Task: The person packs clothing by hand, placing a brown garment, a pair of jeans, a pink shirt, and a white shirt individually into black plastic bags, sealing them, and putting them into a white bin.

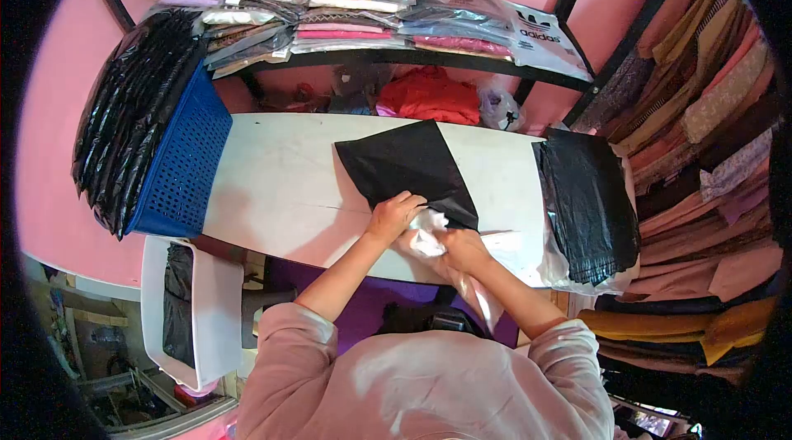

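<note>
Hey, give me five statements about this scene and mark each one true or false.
1. A black bag lies on the white table. True.
2. The blue basket stands at the table's right end. False: the blue basket is at the left end.
3. The right hand grips a crumpled pale bundle. True.
4. The left hand is away from the black bag. False: the left hand is at its near edge.
5. The adidas bag is on the shelf. True.
</note>
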### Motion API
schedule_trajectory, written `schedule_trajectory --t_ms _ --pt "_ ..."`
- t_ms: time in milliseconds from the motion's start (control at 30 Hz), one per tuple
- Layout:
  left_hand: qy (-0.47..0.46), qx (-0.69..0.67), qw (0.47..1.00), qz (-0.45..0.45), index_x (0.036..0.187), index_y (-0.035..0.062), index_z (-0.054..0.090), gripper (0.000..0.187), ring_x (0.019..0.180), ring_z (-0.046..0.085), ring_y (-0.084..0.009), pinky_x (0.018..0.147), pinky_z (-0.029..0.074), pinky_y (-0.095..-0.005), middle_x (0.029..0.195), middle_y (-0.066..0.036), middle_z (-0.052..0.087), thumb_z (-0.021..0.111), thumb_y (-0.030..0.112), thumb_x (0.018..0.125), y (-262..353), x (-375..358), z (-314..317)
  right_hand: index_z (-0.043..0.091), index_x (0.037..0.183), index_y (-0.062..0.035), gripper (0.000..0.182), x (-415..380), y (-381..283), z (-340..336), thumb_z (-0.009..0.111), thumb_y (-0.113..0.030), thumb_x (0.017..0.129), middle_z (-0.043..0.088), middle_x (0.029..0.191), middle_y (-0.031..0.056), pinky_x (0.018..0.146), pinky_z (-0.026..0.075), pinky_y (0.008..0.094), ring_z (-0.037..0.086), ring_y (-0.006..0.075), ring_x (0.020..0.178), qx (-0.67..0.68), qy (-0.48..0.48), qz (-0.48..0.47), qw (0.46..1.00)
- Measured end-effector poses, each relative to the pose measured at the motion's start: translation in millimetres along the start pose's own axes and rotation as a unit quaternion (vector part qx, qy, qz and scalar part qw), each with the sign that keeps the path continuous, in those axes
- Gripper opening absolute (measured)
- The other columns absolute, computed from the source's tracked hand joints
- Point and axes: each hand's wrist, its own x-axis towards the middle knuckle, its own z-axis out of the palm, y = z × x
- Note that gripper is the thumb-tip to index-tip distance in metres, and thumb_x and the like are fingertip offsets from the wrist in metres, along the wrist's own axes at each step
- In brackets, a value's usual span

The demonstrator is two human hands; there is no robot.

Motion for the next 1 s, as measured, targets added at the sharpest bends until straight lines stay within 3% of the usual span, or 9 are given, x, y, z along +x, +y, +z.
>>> schedule_trajectory --t_ms 167,233,367,567,700,767,900,967,1000 --pt "-0.017 0.085 0.996 0.029 0.090 0.0100 0.063 0.018 0.060 0.057 -0.0233 0.054 0.048 -0.0317 0.069 -0.005 0.049 0.063 0.011 0.072 -5 -3 -15 0.059 0.088 -0.0019 0.029 6 17 -9 0.054 -0.006 0.060 0.061 0.069 0.0183 0.061 0.049 0.0410 0.061 0.0315 0.064 -0.017 0.127 0.147 0.981" --pt "0.007 0.104 0.993 0.057 0.092 0.0087 0.063 0.020 0.060 0.057 -0.0229 0.054 0.048 -0.0319 0.070 -0.006 0.050 0.063 0.010 0.072 -9 -3 -17 0.061 0.085 -0.0023 0.026 5 27 -14 0.054 -0.006 0.060 0.060 0.069 0.0193 0.062 0.049 0.0419 0.060 0.0327 0.064 -0.002 0.134 0.178 0.975" --pt "0.026 0.053 0.998 0.011 0.092 0.0069 0.063 0.019 0.061 0.057 -0.0232 0.053 0.047 -0.0326 0.071 -0.007 0.050 0.063 0.010 0.073 -7 4 -16 0.061 0.082 -0.0028 0.023 1 26 -26 0.053 -0.006 0.061 0.060 0.069 0.0200 0.062 0.048 0.0426 0.060 0.0337 0.063 0.022 0.183 0.175 0.967" --pt "0.023 -0.015 1.000 -0.012 0.089 0.0045 0.064 0.015 0.062 0.057 -0.0233 0.055 0.046 -0.0313 0.071 -0.009 0.054 0.062 0.010 0.076 9 23 -5 0.062 0.082 -0.0047 0.021 2 11 -20 0.059 -0.014 0.063 0.062 0.071 0.0168 0.060 0.049 0.0402 0.062 0.0301 0.066 0.005 0.112 0.080 0.990" --pt "-0.008 -0.085 0.996 -0.015 0.089 0.0042 0.065 0.015 0.062 0.056 -0.0219 0.056 0.045 -0.0302 0.070 -0.010 0.055 0.062 0.010 0.076 21 30 -5 0.061 0.080 -0.0044 0.019 14 16 -3 0.058 -0.011 0.062 0.062 0.069 0.0161 0.061 0.049 0.0392 0.062 0.0290 0.066 -0.024 0.071 0.090 0.993" --pt "-0.001 -0.081 0.997 0.011 0.089 0.0045 0.065 0.014 0.061 0.056 -0.0205 0.054 0.045 -0.0298 0.071 -0.009 0.055 0.061 0.009 0.077 26 30 -2 0.061 0.079 -0.0038 0.018 19 19 -2 0.058 -0.011 0.063 0.062 0.068 0.0158 0.060 0.050 0.0378 0.062 0.0286 0.065 -0.042 0.074 0.154 0.984" --pt "-0.019 -0.025 0.995 0.096 0.091 0.0079 0.065 0.018 0.059 0.056 -0.0168 0.050 0.047 -0.0283 0.070 -0.005 0.053 0.063 0.007 0.073 41 30 1 0.063 0.070 -0.0041 0.010 25 13 -7 0.058 -0.012 0.064 0.062 0.067 0.0152 0.059 0.050 0.0368 0.062 0.0285 0.065 -0.056 0.057 0.155 0.985" --pt "-0.027 0.004 0.986 0.166 0.092 0.0093 0.065 0.022 0.059 0.056 -0.0151 0.049 0.047 -0.0268 0.070 -0.003 0.052 0.064 0.007 0.070 47 29 3 0.062 0.067 -0.0044 0.009 29 22 5 0.058 -0.012 0.066 0.062 0.066 0.0149 0.059 0.050 0.0377 0.062 0.0294 0.064 -0.056 0.089 0.150 0.983" --pt "-0.009 -0.005 0.981 0.195 0.092 0.0099 0.065 0.023 0.058 0.056 -0.0141 0.047 0.046 -0.0255 0.071 -0.002 0.052 0.064 0.006 0.070 46 26 6 0.061 0.068 -0.0041 0.010 30 25 7 0.058 -0.013 0.067 0.061 0.067 0.0151 0.058 0.049 0.0383 0.061 0.0307 0.064 0.030 0.151 0.186 0.970"
